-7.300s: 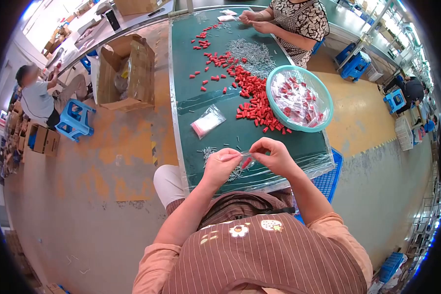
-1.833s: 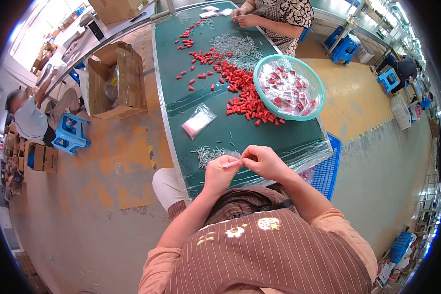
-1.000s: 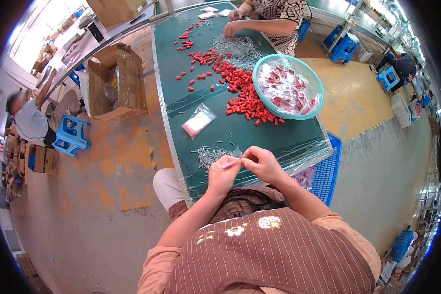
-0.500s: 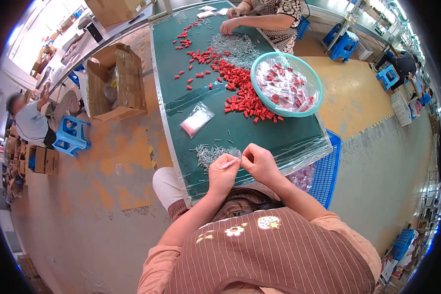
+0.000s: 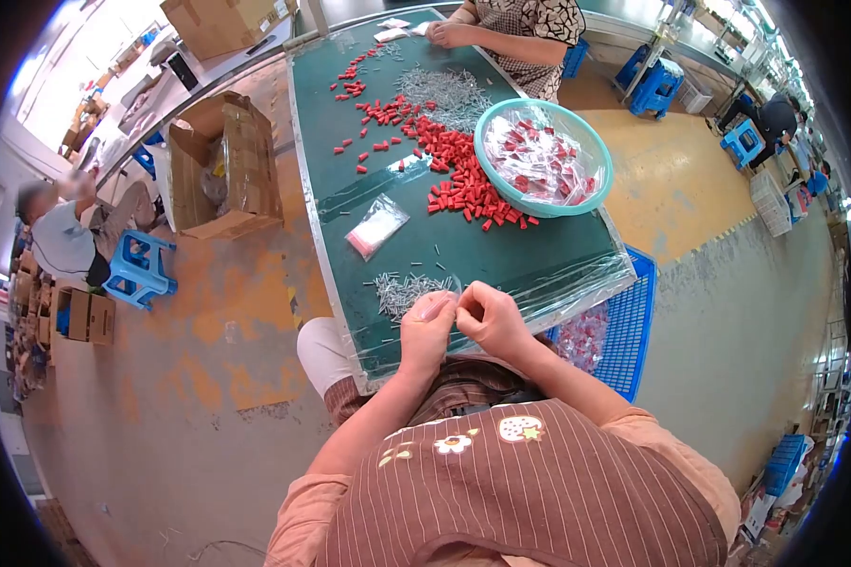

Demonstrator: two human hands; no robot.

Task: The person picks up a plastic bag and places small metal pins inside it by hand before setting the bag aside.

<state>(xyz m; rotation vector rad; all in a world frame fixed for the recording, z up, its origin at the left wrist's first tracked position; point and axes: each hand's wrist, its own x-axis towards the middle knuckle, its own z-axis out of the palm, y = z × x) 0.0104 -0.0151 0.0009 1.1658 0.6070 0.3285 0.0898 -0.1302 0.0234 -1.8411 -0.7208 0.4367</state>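
In front of me at the table's near end, my left hand is closed on a small clear plastic bag. My right hand pinches at the bag's edge, right beside the left one. What the bag holds is hidden by my fingers. Just beyond the left hand lies a small heap of grey screws, with a few strays around it. Further up rests a packet of clear bags with a pink-and-white part.
A teal basket of filled bags stands on the green table. Beside it spread red plastic caps and more screws. A co-worker works at the far end. A blue crate sits right; a cardboard box stands left.
My hands stay together at the bag, with the right one slightly lower and turned. The co-worker's hand has drawn back from the screw pile. My view has shifted slightly.
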